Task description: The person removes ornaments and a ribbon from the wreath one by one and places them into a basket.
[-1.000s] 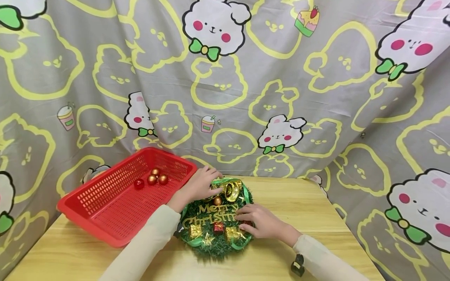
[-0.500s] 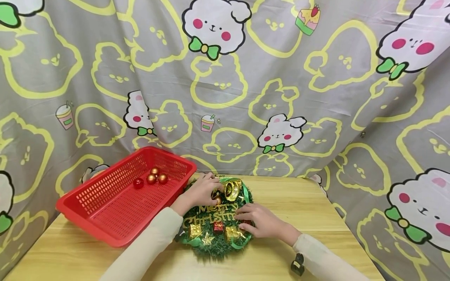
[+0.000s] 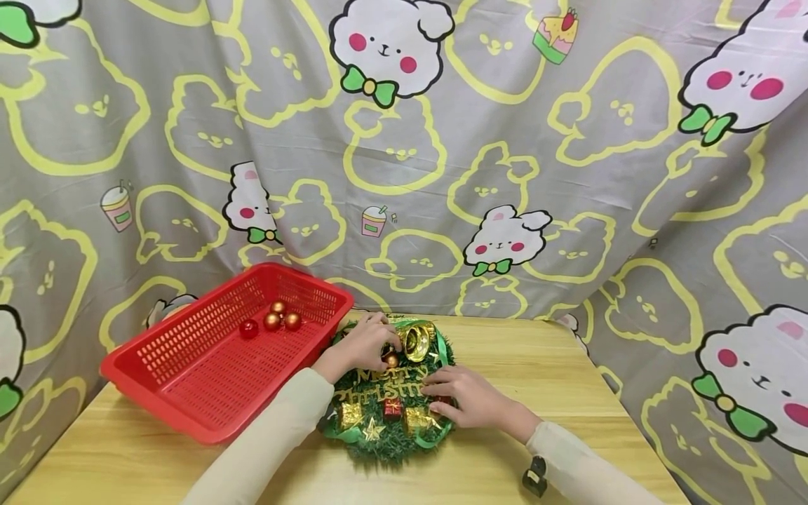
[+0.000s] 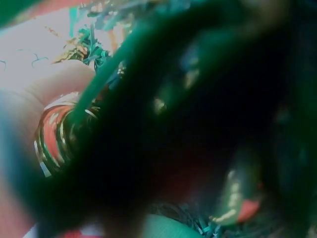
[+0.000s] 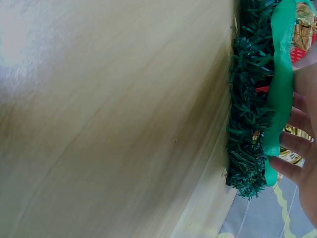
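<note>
A green Christmas wreath (image 3: pixel 391 449) with gold "Merry Christmas" lettering lies on the table. It bears small gift boxes, gold stars, green ribbon, a copper-coloured ball (image 3: pixel 392 360) and a gold bell (image 3: pixel 416 343). At its upper left, my left hand (image 3: pixel 361 345) curls its fingers round another gold bell (image 4: pixel 57 136), mostly hidden under the hand in the head view. The left wrist view is dark and blurred. My right hand (image 3: pixel 470 398) rests on the wreath's right edge, its fingers extended over the green ribbon (image 5: pixel 281 84).
A red plastic basket (image 3: pixel 189 414) stands to the left, with several copper-coloured balls (image 3: pixel 278 317) and a red ball (image 3: pixel 249 328) inside. A small black object (image 3: pixel 534 477) shows by the right sleeve. A patterned curtain (image 3: pixel 404 266) hangs behind the table.
My left hand has come down slightly toward the copper-coloured ball, and its fingers have drawn in from a spread pose. My right hand keeps its place on the wreath.
</note>
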